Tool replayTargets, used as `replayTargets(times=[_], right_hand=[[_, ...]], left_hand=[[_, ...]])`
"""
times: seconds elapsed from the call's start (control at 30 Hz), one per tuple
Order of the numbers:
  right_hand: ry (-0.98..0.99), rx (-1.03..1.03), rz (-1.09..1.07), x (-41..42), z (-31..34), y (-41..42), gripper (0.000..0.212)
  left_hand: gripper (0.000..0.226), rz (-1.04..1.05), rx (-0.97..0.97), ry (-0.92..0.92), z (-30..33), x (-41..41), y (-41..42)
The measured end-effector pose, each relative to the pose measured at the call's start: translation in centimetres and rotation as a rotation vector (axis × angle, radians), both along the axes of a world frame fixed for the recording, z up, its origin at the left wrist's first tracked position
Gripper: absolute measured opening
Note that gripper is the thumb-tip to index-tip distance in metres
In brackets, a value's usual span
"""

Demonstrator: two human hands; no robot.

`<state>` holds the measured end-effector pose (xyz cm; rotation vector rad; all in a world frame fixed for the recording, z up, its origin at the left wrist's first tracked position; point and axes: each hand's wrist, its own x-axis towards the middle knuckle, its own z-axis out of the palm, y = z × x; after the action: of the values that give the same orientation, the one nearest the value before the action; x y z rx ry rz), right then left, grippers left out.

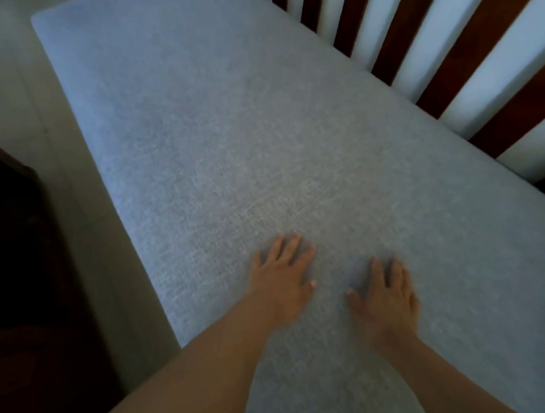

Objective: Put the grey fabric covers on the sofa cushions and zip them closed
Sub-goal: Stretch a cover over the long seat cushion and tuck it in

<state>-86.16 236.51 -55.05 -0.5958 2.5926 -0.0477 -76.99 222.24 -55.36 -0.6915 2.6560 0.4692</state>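
Note:
A long sofa cushion in its grey woven fabric cover (228,145) lies across the frame from the far left corner to the near right. The cover looks smooth and taut on top; no zip shows from here. My left hand (283,283) lies flat on the fabric near the cushion's near end, fingers spread and straight. My right hand (387,298) presses flat beside it, a little nearer to me, fingers also straight. Neither hand holds anything.
Dark wooden slats of the sofa back (494,71), with white wall between them, run along the cushion's right edge. A pale floor (8,89) lies to the left. A dark piece of furniture (13,256) stands at the left edge.

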Motion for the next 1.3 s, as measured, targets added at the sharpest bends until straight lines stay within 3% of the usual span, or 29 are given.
replayTargets(times=[0.27,0.37,0.5,0.67,0.73,0.8,0.87,0.93,1.0,1.13,1.2,1.3], right_hand=[[0.057,0.016,-0.096,0.6,-2.1,-11.1,0.079],[0.064,0.004,0.007,2.2,-2.7,-18.4,0.076],[0.117,-0.192,0.157,7.2,-3.8,-30.3,0.07],[0.01,-0.289,0.532,10.9,-2.6,-41.2,0.074],[-0.001,-0.366,0.571,9.3,-2.3,-43.4,0.067],[0.05,-0.377,0.396,6.1,-1.9,-44.1,0.063],[0.132,-0.291,0.164,2.1,-2.0,-44.2,0.065],[0.076,-0.164,-0.032,-1.1,-2.3,-44.7,0.072],[0.094,-0.137,-0.088,-2.6,-3.1,-46.3,0.075],[0.118,-0.174,0.14,-1.6,-4.2,-51.7,0.067],[0.161,-0.217,0.355,-0.1,-4.3,-53.8,0.066],[0.077,-0.239,0.626,1.6,-3.2,-56.5,0.069]], left_hand=[[0.076,0.137,-0.045,-0.04,-1.7,2.6,-13.6],[0.075,0.281,-0.066,-0.004,-2.1,4.2,-21.7],[0.078,0.392,-0.085,0.031,-2.9,7.7,-32.7],[0.083,0.711,0.055,-0.12,-2.0,11.7,-43.0],[0.076,0.656,-0.099,-0.117,-1.0,10.5,-44.7],[0.069,0.541,-0.173,0.003,-0.2,7.3,-44.8],[0.067,0.352,-0.122,0.091,-0.1,3.1,-44.4],[0.065,0.132,-0.058,0.098,-0.5,-0.8,-44.1],[0.064,-0.002,-0.044,0.049,-1.4,-2.9,-45.2],[0.067,0.173,-0.119,-0.007,-2.8,-1.5,-50.9],[0.068,0.28,-0.109,-0.084,-2.3,0.0,-53.7],[0.072,0.485,-0.044,-0.172,-1.0,0.7,-56.8]])
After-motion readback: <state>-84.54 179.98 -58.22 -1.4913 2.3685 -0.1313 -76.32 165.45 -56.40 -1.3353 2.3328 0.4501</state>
